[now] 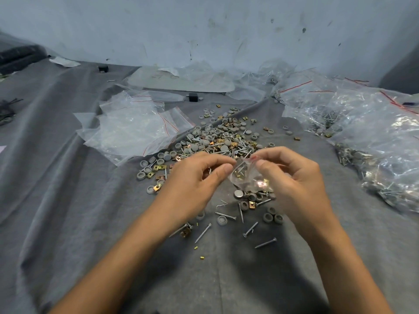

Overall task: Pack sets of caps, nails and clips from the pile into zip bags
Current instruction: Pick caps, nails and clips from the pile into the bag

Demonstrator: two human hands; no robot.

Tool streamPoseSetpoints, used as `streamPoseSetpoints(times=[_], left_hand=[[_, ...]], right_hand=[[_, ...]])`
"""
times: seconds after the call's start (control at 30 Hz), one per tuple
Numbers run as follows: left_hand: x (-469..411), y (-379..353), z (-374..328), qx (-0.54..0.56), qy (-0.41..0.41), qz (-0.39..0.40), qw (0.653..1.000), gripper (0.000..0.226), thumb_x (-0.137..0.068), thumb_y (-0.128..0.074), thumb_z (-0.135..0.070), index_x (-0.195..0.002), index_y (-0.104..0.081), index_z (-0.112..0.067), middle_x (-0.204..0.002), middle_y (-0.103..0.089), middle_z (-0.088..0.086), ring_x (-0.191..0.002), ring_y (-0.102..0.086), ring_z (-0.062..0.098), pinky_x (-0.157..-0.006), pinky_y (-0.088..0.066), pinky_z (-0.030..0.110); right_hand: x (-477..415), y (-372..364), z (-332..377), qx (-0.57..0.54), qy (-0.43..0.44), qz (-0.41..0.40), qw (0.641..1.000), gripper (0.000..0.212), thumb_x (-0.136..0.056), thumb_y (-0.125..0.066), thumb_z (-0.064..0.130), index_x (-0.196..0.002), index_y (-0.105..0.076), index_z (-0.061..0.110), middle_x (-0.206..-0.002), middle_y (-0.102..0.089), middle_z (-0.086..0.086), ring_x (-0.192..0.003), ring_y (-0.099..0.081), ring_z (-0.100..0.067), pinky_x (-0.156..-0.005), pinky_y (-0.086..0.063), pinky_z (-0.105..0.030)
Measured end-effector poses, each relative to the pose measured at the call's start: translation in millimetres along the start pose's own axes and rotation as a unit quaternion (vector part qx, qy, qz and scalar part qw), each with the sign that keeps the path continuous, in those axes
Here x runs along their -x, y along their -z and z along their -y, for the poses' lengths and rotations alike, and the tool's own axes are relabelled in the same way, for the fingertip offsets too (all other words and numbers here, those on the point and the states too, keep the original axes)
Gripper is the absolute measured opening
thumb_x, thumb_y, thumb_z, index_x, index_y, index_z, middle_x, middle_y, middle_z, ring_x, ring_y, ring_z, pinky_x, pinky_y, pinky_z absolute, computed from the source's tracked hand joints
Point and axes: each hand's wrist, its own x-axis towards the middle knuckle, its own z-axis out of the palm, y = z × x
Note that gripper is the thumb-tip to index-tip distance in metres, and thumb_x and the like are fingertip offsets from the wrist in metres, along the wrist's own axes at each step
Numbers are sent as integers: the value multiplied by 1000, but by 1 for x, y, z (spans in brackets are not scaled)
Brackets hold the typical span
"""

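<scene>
A small clear zip bag (pixel 247 177) with a red seal line hangs between my two hands, holding brass clips, nails and grey caps. My left hand (pixel 199 177) pinches its top left edge between thumb and forefinger. My right hand (pixel 292 175) pinches the top right edge the same way. Behind the hands lies the pile (pixel 217 139) of grey caps, gold clips and nails on the grey cloth. Loose nails (pixel 203 233), caps (pixel 273 217) and a clip (pixel 251 204) are scattered below the bag.
A stack of empty zip bags (pixel 133 125) lies at the left of the pile. Filled bags (pixel 371 137) are heaped at the right. A grey wall stands behind. Two small black blocks (pixel 193 97) sit near the back; the cloth (pixel 79 211) is wrinkled.
</scene>
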Motion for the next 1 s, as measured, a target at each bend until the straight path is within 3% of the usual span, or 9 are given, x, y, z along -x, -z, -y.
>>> streamPoseSetpoints(times=[0.13, 0.3, 0.47, 0.6, 0.73, 0.8, 0.9, 1.0], left_hand=[[-3, 24, 6, -80, 16, 27, 996, 11, -96, -65, -30, -98, -73, -37, -80, -68, -20, -73, -60, -2, -65, -43, 21], [-3, 63, 18, -215, 101, 152, 959, 9, -93, -68, -34, -87, -72, -39, -78, -65, -26, -73, -57, -10, -67, -39, 21], [7, 52, 20, -264, 120, 158, 944, 14, -86, -69, -49, -80, -70, -36, -68, -65, -23, -68, -59, -7, -64, -43, 22], [12, 25, 16, -317, 96, 159, 930, 23, -86, -65, -55, -90, -64, -32, -84, -63, -16, -84, -59, 8, -77, -52, 34], [9, 16, 15, -378, 94, 137, 911, 22, -87, -63, -51, -94, -62, -30, -94, -61, -12, -95, -59, 17, -73, -47, 33], [6, 17, 15, -392, 115, 140, 902, 24, -85, -64, -51, -89, -64, -27, -90, -64, -11, -93, -61, 18, -68, -44, 32], [1, 20, 15, -434, 124, 157, 878, 34, -85, -61, -54, -82, -66, -21, -78, -65, -7, -80, -62, 18, -59, -41, 30], [1, 17, 16, -415, 117, 176, 885, 23, -84, -61, -42, -77, -66, -20, -73, -66, -4, -76, -63, 19, -60, -45, 31]], right_hand=[[-6, 14, -2, -68, -12, -45, 997, 21, -95, -66, 4, -90, -76, 21, -81, -75, 9, -74, -63, -2, -68, -48, -11], [-8, 17, -3, -85, -20, -62, 994, 15, -91, -66, 13, -88, -76, 24, -80, -74, 10, -76, -60, -4, -70, -47, -11], [-5, 13, -3, -85, -27, -55, 994, 14, -92, -67, 13, -88, -78, 22, -81, -73, 0, -77, -59, -10, -69, -47, -14], [-4, 9, -1, -81, -30, -47, 995, 18, -94, -67, 8, -88, -78, 22, -81, -73, 2, -74, -60, -6, -67, -46, -13], [-3, 7, 0, -87, -37, -38, 995, 11, -90, -69, 18, -88, -78, 22, -79, -72, -7, -72, -53, -12, -59, -41, -17], [-2, 7, 0, -85, -39, -36, 995, 11, -88, -68, 21, -89, -79, 23, -85, -73, -14, -73, -54, -13, -60, -42, -19], [-2, 7, 0, -81, -38, -36, 995, 12, -87, -67, 22, -89, -79, 24, -87, -74, -11, -73, -57, -10, -62, -44, -17], [-3, 6, -2, -79, -38, -34, 996, 12, -87, -68, 22, -89, -79, 24, -89, -75, -11, -74, -58, -10, -64, -45, -16]])
